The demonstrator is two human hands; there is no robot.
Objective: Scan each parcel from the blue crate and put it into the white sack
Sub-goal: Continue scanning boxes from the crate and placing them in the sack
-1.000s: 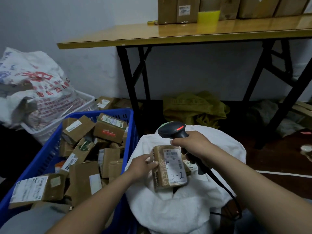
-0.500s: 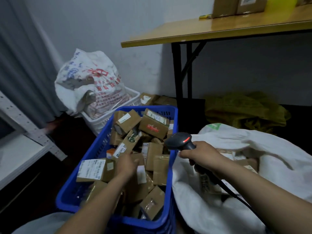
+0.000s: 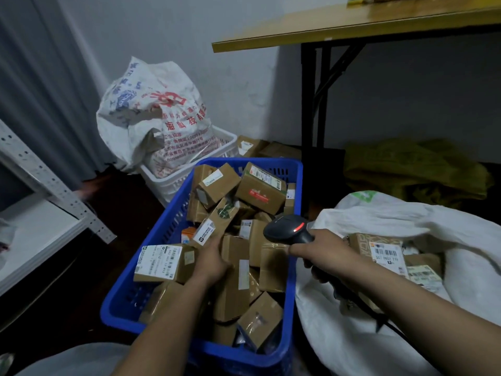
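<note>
Reaching into the crate [image 3: 119,302] with the left hand [image 3: 214,260], knuckles up, fingertips sinking out of sight among the parcels [image 3: 260,191] just beside a long box [image 3: 221,218] bearing a green mark; impossible to tell whether pinching anything or merely touching. Gripping the scanner [image 3: 287,229] in the right hand [image 3: 322,248], fingers curling round the handle, red light glowing on the black head, and holding it over the crate's right rim, near the edge of the sack [image 3: 339,343]. Trailing a dark cable [image 3: 379,318] down across the sack's white cloth at near right. Working with the crate at centre, heaped with brown cartons lying at all angles, many wearing white labels, and with the sack lying open at right, pressing against the crate's right side and holding several parcels, a barcoded parcel [image 3: 385,252] lying face up among them. Facing, beyond the crate at far left, a white basket [image 3: 226,143] carrying a printed bag [image 3: 154,112]; at far right, a table [image 3: 352,25] on black legs standing over a crumpled green bag [image 3: 412,169]. Keeping a pale shelf [image 3: 40,234] at the left edge.
</note>
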